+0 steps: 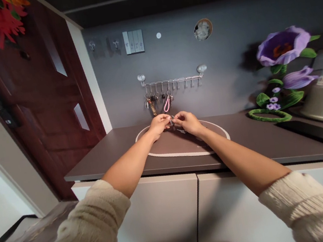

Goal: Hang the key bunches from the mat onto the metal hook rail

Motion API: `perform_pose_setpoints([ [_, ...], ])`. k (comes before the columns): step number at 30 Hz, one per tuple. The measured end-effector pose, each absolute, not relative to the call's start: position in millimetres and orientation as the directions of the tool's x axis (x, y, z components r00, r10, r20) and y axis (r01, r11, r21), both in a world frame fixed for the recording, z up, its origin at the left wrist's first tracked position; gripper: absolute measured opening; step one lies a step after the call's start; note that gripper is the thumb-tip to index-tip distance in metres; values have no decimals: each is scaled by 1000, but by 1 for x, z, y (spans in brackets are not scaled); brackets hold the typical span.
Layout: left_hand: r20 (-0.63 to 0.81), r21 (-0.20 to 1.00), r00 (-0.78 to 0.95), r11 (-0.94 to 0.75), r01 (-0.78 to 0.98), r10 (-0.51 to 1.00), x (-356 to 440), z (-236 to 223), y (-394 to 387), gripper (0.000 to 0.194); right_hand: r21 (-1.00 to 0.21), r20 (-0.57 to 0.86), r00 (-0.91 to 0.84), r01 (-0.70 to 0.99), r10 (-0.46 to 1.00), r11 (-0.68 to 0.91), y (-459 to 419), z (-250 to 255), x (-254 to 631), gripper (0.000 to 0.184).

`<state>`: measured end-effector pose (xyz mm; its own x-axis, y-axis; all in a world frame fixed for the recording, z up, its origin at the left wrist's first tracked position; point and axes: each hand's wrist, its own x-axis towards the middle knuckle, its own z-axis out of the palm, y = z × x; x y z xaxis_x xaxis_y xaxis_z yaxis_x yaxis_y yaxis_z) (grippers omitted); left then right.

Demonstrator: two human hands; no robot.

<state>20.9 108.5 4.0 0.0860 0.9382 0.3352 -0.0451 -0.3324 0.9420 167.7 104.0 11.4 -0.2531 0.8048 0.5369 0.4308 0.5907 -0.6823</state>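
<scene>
Fingertips meet on a small metal piece, just below the hanging keys

Both of the person's hands come together over the oval mat (pixel 181 150), with a small metal piece (pixel 172 122) between them. It looks like a key or a ring with keys, though it is too small to be sure. The left hand (pixel 159 125) pinches it from the left, thumb and fingers drawn nearly closed; the right hand (pixel 189 123) pinches from the right, its fingers curled in just as tightly. Neither hand is clearly nearer: the piece lies at the tips of both. Its visible part seems to run mostly downward from the fingertips, across the line joining the hands, but its full long axis is hidden.

Above the grip, the pink loop (pixel 167 110) hangs with other keys from the left half of the hook rail (pixel 171 81). The rail runs crosswise on the grey wall (pixel 235 79), behind and above the counter (pixel 93 157).
</scene>
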Motion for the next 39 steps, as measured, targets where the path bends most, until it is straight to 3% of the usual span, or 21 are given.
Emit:
perform_pose_setpoints([
  [11,414,910,112,-412,-38,903,20,1,113,27,-735,561,-190,333,806,591,104,13,168,24],
  [22,473,865,118,-486,124,873,24,4,100,24,-675,607,-189,390,772,626,114,10,172,21],
  [27,480,854,58,-481,196,876,27,3,100,21,-727,579,-173,331,796,601,112,10,174,17],
  [34,621,561,154,-573,598,768,23,-8,112,17,-857,501,-8,135,866,497,118,29,172,11],
  [39,607,449,226,-564,693,761,24,-8,109,19,-862,503,86,122,860,492,135,60,168,6],
])
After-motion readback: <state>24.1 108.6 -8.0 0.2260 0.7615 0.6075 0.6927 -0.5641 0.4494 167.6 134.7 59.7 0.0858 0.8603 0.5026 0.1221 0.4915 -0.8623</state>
